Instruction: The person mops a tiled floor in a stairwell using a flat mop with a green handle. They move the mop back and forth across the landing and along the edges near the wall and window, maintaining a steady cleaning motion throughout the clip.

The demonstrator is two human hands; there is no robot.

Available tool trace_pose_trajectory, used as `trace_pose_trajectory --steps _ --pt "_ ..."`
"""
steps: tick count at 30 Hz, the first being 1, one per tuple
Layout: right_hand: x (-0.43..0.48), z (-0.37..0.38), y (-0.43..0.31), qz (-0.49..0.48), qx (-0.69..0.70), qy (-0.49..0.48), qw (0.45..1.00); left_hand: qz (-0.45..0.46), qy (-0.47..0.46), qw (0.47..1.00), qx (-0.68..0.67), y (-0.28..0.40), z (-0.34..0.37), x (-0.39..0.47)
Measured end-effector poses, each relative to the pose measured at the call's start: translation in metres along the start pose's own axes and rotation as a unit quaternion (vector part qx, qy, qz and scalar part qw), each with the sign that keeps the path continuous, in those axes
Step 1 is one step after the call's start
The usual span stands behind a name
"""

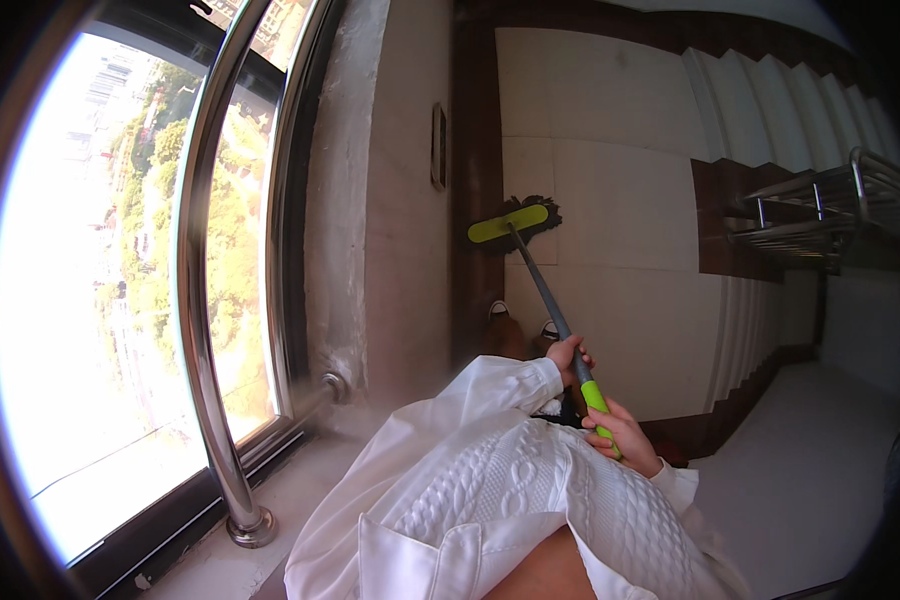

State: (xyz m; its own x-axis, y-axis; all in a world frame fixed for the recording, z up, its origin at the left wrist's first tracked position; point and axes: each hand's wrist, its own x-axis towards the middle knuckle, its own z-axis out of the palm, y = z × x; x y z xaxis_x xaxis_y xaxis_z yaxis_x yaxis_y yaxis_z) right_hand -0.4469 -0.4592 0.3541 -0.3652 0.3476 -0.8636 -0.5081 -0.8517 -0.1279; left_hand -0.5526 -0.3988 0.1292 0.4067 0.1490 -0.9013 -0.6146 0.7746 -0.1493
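Both my hands hold a long-handled mop or broom, with a grey pole [544,285] slanting down and away from me. My left hand [568,357] wraps the grey pole partway down. Higher up, my right hand [624,435] closes around the bright green grip [594,399] at the pole's upper end. The lime-green head [508,224] has a dark, shaggy fringe [546,208]. It lies over the border between the pale floor tiles [607,202] and the dark brown edging [474,285] along the wall.
A steel railing [199,300] crosses the bright window at left, above a sill [337,187]. Stairs [787,109] climb at upper right, and another flight [742,337] lies below. A metal banister [859,187] stands between them. My feet [504,334] are near the wall.
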Motion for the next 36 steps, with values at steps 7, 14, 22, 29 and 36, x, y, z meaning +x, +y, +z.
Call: trace_pose_trajectory --steps 7,14,22,29,36 --pt "0.081 0.020 -0.003 -0.057 0.052 -0.020 0.997 0.051 -0.048 0.997 0.032 0.082 -0.005 0.040" --pt "0.071 0.032 -0.007 -0.070 0.030 -0.014 0.997 0.025 -0.109 0.993 0.027 0.084 0.004 0.014" --pt "0.039 0.021 -0.005 -0.020 0.021 -0.013 0.999 -0.002 -0.003 1.000 -0.025 0.035 0.000 0.005" --pt "0.129 0.043 -0.009 -0.079 0.059 -0.057 0.993 0.045 -0.062 0.997 0.028 0.131 -0.009 0.045" --pt "0.065 0.031 -0.004 -0.043 0.062 -0.046 0.996 0.060 -0.046 0.997 0.012 0.071 0.000 0.017"
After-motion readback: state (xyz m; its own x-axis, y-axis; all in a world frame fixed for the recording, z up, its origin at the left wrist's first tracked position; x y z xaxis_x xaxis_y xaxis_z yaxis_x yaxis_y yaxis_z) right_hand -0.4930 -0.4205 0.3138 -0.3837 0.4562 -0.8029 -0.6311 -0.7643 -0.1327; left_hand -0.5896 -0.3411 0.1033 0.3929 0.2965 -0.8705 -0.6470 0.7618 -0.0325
